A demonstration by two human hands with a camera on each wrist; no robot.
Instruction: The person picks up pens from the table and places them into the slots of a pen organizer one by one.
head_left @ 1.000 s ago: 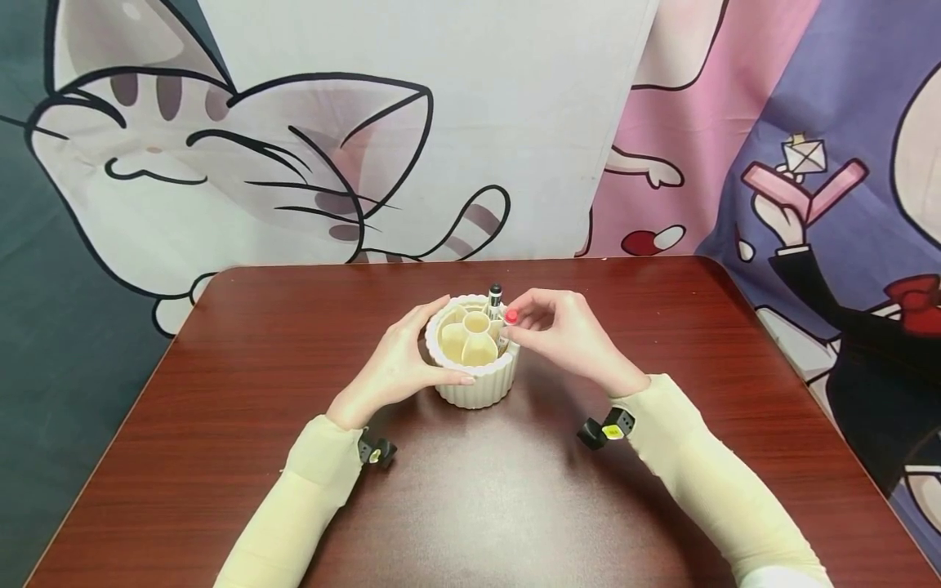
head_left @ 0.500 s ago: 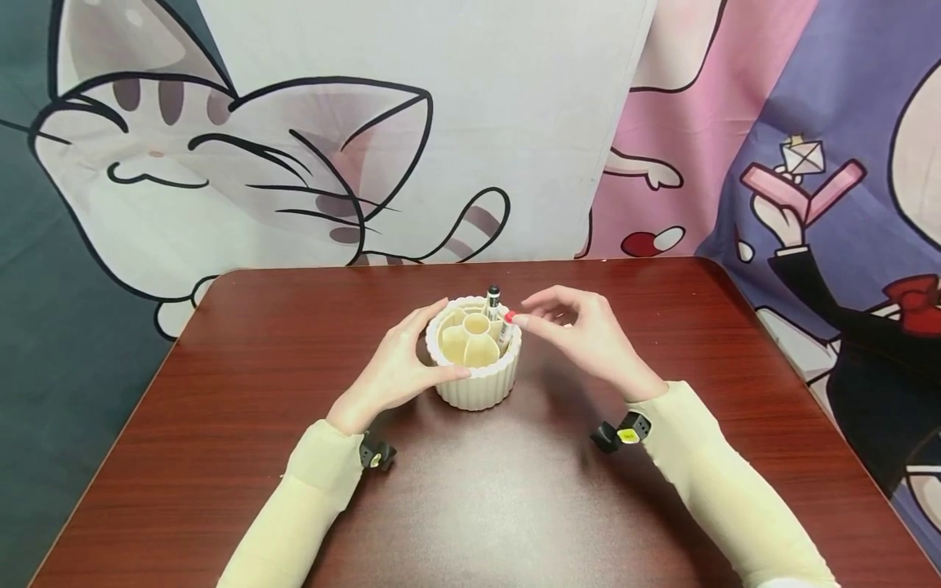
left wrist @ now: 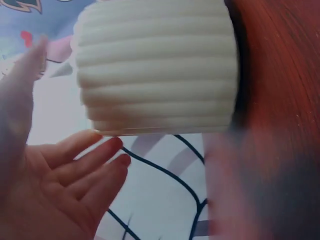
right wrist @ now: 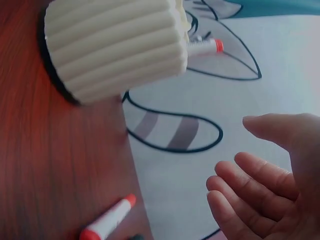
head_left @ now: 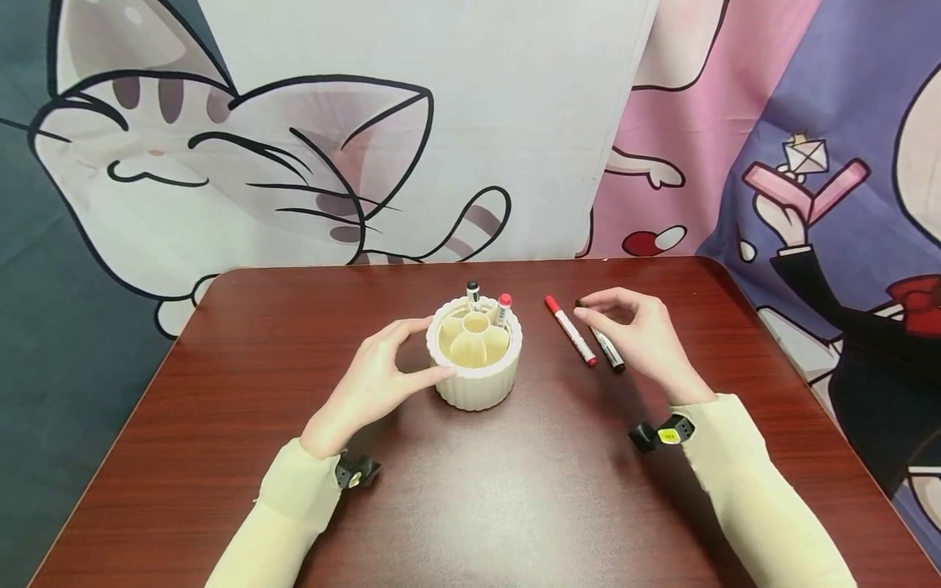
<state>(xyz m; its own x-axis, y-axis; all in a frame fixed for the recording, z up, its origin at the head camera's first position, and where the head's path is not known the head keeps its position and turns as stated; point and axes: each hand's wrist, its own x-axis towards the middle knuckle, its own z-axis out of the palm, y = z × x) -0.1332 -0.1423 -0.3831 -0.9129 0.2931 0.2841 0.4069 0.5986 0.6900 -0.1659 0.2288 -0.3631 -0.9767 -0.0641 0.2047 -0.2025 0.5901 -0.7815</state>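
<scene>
A cream, ribbed round pen holder [head_left: 478,388] with several compartments stands on the table. Inside it are a black-capped marker [head_left: 474,292] and a red-capped marker [head_left: 503,309], both upright or nearly so. My left hand [head_left: 367,376] is at the holder's left side, thumb and fingers spread and fingertips right at the rim. To the right, my right hand [head_left: 632,331] hovers over a black marker [head_left: 608,351] lying on the table, its far part hidden by the fingers. In the right wrist view there is a gap between thumb and fingers. A red marker [head_left: 571,331] lies beside the black one.
A dark red-brown wooden table [head_left: 470,506] fills the lower view. Behind it hangs a cloth [head_left: 544,122] printed with a cartoon cat. Each wrist wears a small black camera, such as the right wrist camera [head_left: 662,434].
My right hand has let go of the red-capped marker in the holder and moved right, revealing the two table markers. The holder's compartments and markers have turned counterclockwise. My left hand has eased slightly left.
</scene>
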